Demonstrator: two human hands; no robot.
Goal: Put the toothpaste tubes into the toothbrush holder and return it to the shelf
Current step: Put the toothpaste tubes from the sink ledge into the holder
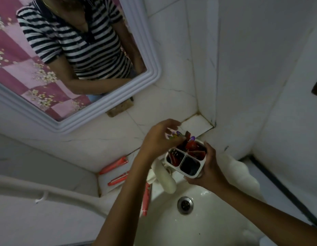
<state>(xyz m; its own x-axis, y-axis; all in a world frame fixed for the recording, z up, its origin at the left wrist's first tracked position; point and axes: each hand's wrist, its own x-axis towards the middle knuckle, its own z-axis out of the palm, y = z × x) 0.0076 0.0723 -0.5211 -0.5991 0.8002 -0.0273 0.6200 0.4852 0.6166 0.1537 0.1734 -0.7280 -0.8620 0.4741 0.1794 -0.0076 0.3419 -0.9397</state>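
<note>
A white toothbrush holder (pixel 196 172) with four compartments hangs over the sink, gripped from the right side by my right hand (pixel 210 167). Red tubes and toothbrushes stick out of its far compartments. My left hand (pixel 158 137) is above the holder's far left corner, fingers pinched around the colourful toothbrush heads (pixel 173 135). Three red toothpaste tubes lie outside the holder: one (pixel 113 165) and another (pixel 118 178) on the tiled ledge at left, a third (pixel 146 198) on the sink's left rim. The small tiled corner shelf (pixel 198 124) sits just behind my hands.
A white sink (pixel 198 226) with a metal drain (pixel 185 205) lies below. A white tap (pixel 165 178) juts out beside the holder. A white-framed mirror (pixel 150 75) hangs on the left wall. White tiled walls close in behind and to the right.
</note>
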